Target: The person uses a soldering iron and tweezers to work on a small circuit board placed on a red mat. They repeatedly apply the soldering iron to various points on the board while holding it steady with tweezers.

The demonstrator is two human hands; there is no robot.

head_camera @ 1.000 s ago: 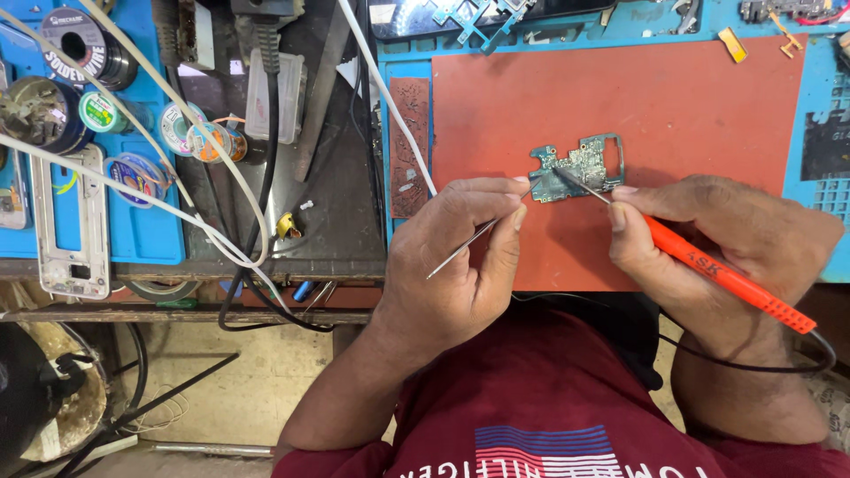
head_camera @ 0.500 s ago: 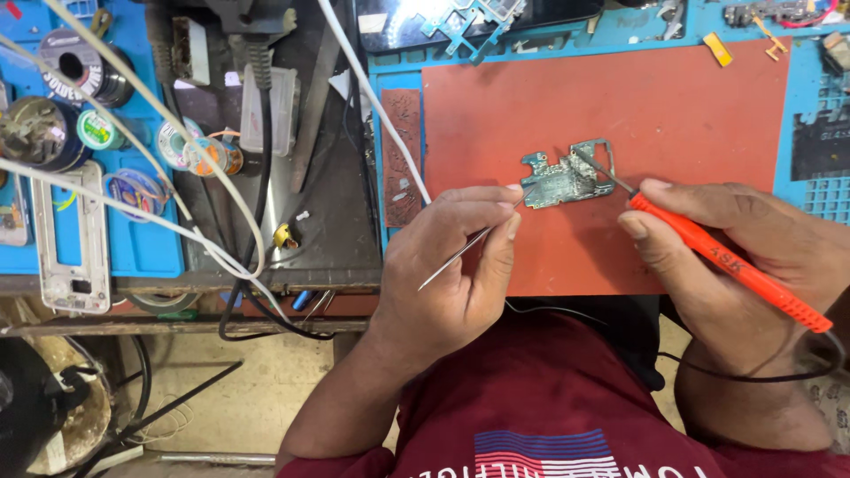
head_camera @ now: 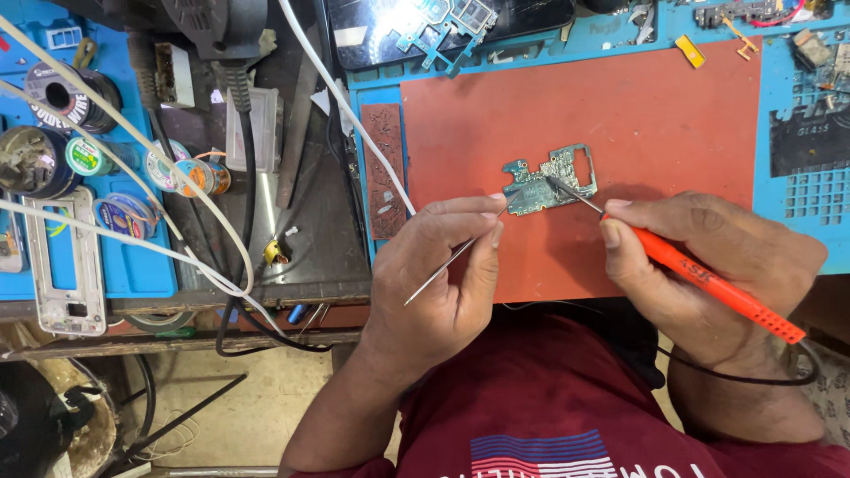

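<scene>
Solder spools (head_camera: 53, 97): well left of the fingers, on blue matting.
White cable (head_camera: 354, 124): runs diagonally down to just left of the left fingertips.
Left hand (head_camera: 443, 274): thumb and forefinger pressed together, pinching thin metal tweezers (head_camera: 452, 261).
Circuit board (head_camera: 549, 183): on the red mat (head_camera: 637, 106), just above both sets of fingertips; tweezer tip meets its left edge.
Right hand (head_camera: 708, 265): fingers closed round an orange soldering iron (head_camera: 708, 285), whose tip rests on the board.
</scene>
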